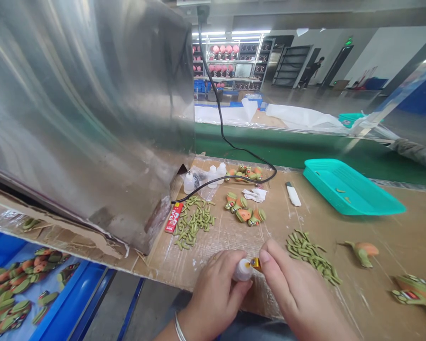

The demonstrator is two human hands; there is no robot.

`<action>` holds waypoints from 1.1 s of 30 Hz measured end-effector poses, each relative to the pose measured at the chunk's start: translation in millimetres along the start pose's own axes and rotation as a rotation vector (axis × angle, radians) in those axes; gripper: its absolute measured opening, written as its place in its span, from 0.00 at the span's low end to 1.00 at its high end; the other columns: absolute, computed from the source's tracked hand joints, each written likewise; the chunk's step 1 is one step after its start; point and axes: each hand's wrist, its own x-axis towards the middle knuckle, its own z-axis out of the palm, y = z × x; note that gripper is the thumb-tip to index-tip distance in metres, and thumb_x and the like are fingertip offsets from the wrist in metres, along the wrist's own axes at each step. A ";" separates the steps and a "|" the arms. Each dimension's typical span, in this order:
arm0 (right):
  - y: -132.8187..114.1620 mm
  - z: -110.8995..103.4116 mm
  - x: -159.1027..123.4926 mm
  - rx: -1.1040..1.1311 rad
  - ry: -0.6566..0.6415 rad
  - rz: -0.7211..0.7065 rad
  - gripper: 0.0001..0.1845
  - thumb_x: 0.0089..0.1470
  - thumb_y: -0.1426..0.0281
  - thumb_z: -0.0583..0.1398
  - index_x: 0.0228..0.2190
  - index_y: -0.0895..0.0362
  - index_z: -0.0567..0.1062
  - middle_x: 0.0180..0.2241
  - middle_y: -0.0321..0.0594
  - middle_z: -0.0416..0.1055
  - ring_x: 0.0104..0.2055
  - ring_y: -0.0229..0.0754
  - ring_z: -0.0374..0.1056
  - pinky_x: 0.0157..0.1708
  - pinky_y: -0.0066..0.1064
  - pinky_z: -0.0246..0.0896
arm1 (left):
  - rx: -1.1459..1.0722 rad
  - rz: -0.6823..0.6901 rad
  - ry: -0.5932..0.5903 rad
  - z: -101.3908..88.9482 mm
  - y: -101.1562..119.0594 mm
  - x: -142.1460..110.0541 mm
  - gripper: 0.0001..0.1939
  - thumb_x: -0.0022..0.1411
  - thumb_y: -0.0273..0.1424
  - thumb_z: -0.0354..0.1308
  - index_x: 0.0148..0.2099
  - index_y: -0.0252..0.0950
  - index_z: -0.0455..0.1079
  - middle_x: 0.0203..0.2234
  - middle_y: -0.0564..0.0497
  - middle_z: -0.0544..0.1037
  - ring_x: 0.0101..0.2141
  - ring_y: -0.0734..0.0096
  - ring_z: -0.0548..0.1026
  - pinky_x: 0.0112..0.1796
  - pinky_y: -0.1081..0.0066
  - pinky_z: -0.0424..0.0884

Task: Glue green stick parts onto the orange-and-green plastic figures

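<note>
My left hand [216, 293] is closed round a small white glue bottle [242, 272] at the near edge of the cardboard-covered table [376, 284]. My right hand [294, 289] pinches the bottle's small yellow-orange tip piece [255, 263], thumb and forefinger together. Just right of my hands lies a pile of green toy limbs [310, 255]. A second pile of green limbs [193, 222] lies farther back on the left, beside a red tube [173, 218]. Several orange-and-green toy turtle bodies [244, 210] lie beyond my hands.
A big shiny metal housing [85, 109] fills the left. A black cable [220, 128] hangs down to the table. Spare white bottles [213, 176], a teal tray [351, 187], a white knife [293, 194], a toy dinosaur [362, 252] and a blue bin of toys [17, 289] surround the spot.
</note>
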 end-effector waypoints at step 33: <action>3.8 -1.9 2.3 -0.321 0.165 -0.184 0.18 0.64 0.62 0.40 0.23 0.50 0.56 0.11 0.27 0.61 0.11 0.40 0.63 0.11 0.28 0.47 | 0.079 0.024 -0.015 0.7 -2.2 -0.2 0.15 0.61 0.30 0.51 0.51 0.40 0.63 0.42 0.44 0.76 0.41 0.57 0.72 0.42 0.57 0.68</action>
